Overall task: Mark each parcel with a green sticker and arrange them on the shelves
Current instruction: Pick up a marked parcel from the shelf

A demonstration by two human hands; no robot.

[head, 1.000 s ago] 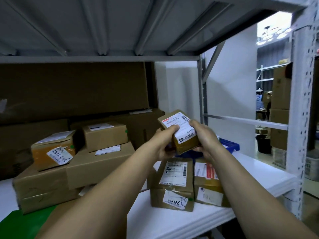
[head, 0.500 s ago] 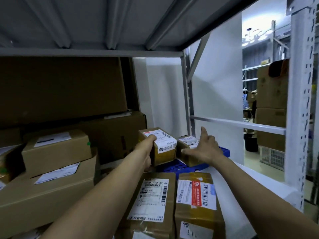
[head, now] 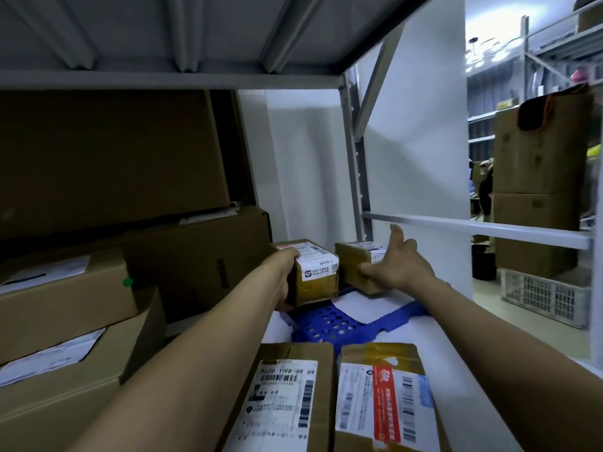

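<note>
Deep inside a grey metal rack, under the ribbed underside of the upper shelf. White shelf board underfoot of everything, running from 6 o'clock up to a white wall at 12. Beyond the rack's white crossbar, at 3 o'clock, a dim warehouse: stacked cartons, more racking, a pale slatted crate on the floor.

Big brown cartons piled from 9 to 11 o'clock, one of them, a labelled carton, showing a green sticker at its near corner. Blue perforated tray lying flat at centre, a white sheet partly over it, holes showing toward 7 o'clock. Two flat parcels at 6 o'clock, side by side and touching: the left parcel with a white barcode label, the right parcel with a red-striped label and yellow tape.

Left hand clasped on the near left side of a small taped box, thumb on its top edge, box resting at the far edge of the blue tray or just above it; cannot tell which. White shipping label wrapped over its top and front. Just beside it at 1 o'clock, a second small box, apart by a narrow gap. Right hand spread wide, fingers splayed, thumb tip and palm edge against that second box's near right face, not curled round it.
</note>
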